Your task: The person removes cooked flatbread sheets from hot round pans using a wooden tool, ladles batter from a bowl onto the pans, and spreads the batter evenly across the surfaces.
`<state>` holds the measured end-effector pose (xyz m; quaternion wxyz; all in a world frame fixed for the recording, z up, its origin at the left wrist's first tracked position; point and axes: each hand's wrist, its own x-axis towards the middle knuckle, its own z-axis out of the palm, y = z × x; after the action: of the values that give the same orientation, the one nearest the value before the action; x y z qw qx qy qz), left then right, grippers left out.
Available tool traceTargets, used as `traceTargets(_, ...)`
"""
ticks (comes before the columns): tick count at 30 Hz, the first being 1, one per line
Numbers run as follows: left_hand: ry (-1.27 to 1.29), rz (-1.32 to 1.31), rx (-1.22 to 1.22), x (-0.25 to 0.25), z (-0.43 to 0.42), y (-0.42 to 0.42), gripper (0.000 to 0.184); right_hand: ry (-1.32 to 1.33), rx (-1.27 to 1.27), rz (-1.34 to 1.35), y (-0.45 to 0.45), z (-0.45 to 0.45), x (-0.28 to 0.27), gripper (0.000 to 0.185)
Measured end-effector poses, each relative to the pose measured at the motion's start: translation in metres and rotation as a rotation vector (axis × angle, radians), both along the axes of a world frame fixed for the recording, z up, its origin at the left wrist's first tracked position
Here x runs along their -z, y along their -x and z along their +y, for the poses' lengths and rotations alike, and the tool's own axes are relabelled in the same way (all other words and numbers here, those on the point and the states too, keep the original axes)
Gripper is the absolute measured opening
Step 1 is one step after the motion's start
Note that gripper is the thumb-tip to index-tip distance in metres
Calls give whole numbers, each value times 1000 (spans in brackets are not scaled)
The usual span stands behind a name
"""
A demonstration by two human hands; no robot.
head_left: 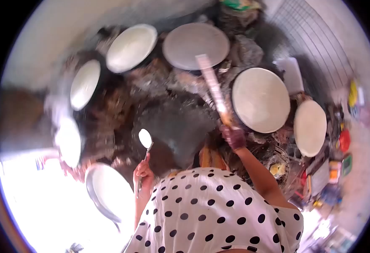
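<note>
My left hand [143, 170] is closed around the handle of a ladle [145, 138], whose bowl is full of white liquid. A wide metal basin [90, 189] of the same-looking white liquid stands beside it at the lower left. My right hand [234, 137], in a dark glove or wrap, grips a long flat wooden paddle [212, 84]. The paddle's far end reaches the front edge of a bare-looking grey round griddle [195, 44]. Just right of this hand is a round griddle covered with a pale layer [261, 100].
More pale-covered griddles curve around me: back left [132, 47], left [85, 84], far left in haze [68, 141] and right [310, 127]. Dark stones or clay [151, 76] sit between them. A small bag with something yellow [277, 170] lies right, near cluttered containers [334, 170].
</note>
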<state>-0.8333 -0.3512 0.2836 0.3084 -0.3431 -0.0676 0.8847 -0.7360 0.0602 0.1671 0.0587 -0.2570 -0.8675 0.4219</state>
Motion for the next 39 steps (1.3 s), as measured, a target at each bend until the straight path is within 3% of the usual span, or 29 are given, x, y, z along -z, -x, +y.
traceTargets(1,27,29,-73,12,-40,-16,36,79,-167,5,17,-42,5,24)
traceTargets(3,359,277,-130,21,-108,-62,38,221,-445,56,47,-125,6,23)
traceTargets(5,1038,599,32,39,-177,-108,40,388,-621,-122,58,-202,-4,25)
traceTargets(6,1395,467,133,36,-194,-131,41,211,-702,26,57,-239,7,25)
traceTargets(7,1430,421,85,45,-191,-145,39,67,-777,188,55,-246,16,26)
traceTargets(8,1382,295,33,63,-217,-155,37,179,-870,-429,71,-289,-34,33)
traceTargets(9,1331,167,-21,86,-248,-158,36,165,-943,-460,74,-327,-43,33)
traceTargets(11,1035,121,-112,171,-313,-165,22,-141,-1075,-234,81,-397,-47,40)
traceTargets(12,901,130,-140,216,-342,-172,17,-230,-1184,-326,88,-423,-50,40)
traceTargets(13,786,102,-134,226,-355,-177,18,-338,-1288,-403,97,-446,-50,40)
traceTargets(14,864,32,-99,209,-338,-171,18,-382,-1358,-412,106,-445,-50,38)
traceTargets(17,970,-39,-125,221,-349,-171,16,-506,-1457,-454,121,-497,-48,37)
traceTargets(19,1081,-111,-44,254,-358,-169,17,-563,-1517,-405,124,-511,-24,39)
traceTargets(21,1187,-112,19,258,-362,-172,15,-635,-1492,-633,122,-528,12,35)
traceTargets(22,1305,-101,108,256,-363,-169,15,-537,-1601,-564,118,-531,-19,33)
traceTargets(23,1296,-110,99,249,-361,-166,15,-547,-1611,-570,115,-527,-18,33)
traceTargets(25,1433,-78,144,241,-359,-162,13,-572,-1512,-325,110,-520,-7,34)
traceTargets(26,1461,-66,155,242,-359,-161,11,-519,-1366,-604,111,-525,10,34)
traceTargets(27,1459,-64,154,247,-358,-157,11,-522,-1365,-604,110,-518,21,34)
traceTargets(29,1376,-75,99,240,-347,-148,11,-147,-1455,-452,93,-507,5,36)
traceTargets(30,1221,-142,7,228,-340,-139,10,-95,-1365,-391,85,-503,10,40)
traceTargets(31,1223,-141,5,236,-332,-132,10,-94,-1366,-388,78,-495,19,40)
traceTargets(33,613,-134,-392,255,-329,-116,11,138,-1158,-694,62,-488,32,47)
traceTargets(34,595,-132,-409,216,-325,-107,13,280,-1026,-810,55,-487,33,52)
traceTargets(37,635,-18,-578,142,-337,-95,14,627,-826,-889,53,-513,-63,51)
traceTargets(39,869,122,-563,72,-356,-83,23,686,-916,-733,58,-525,-92,51)
